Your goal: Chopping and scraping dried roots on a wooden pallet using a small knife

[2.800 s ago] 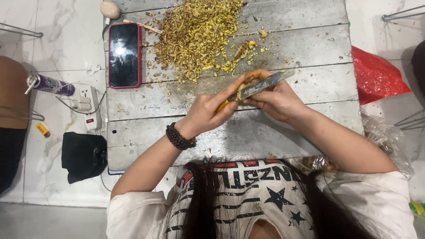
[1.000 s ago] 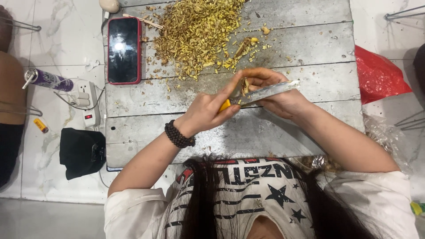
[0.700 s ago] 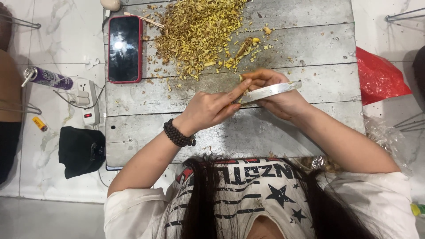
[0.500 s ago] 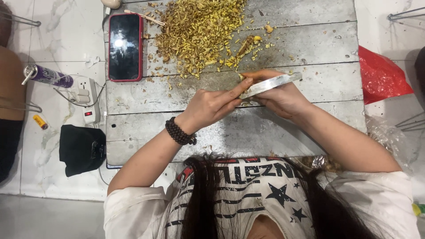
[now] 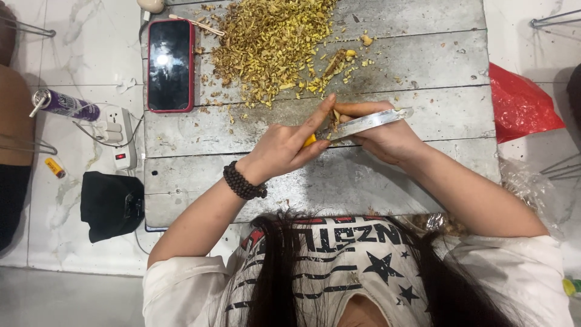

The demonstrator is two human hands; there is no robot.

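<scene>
A knife [image 5: 369, 123] is held in the right hand [image 5: 387, 136], fingers wrapped tight round its handle, blade lying flat and pointing right. A small yellow piece [image 5: 310, 140] is pinched in the left hand [image 5: 284, 148], forefinger stretched out, right at the blade's near end. Beyond the knife, a big heap of shavings [image 5: 272, 42] is already spread over the bench [image 5: 423, 66], so plenty looks peeled. The piece is mostly hidden by fingers; how much is left on it cannot be told. A phone [image 5: 170, 65] lies left of the heap.
</scene>
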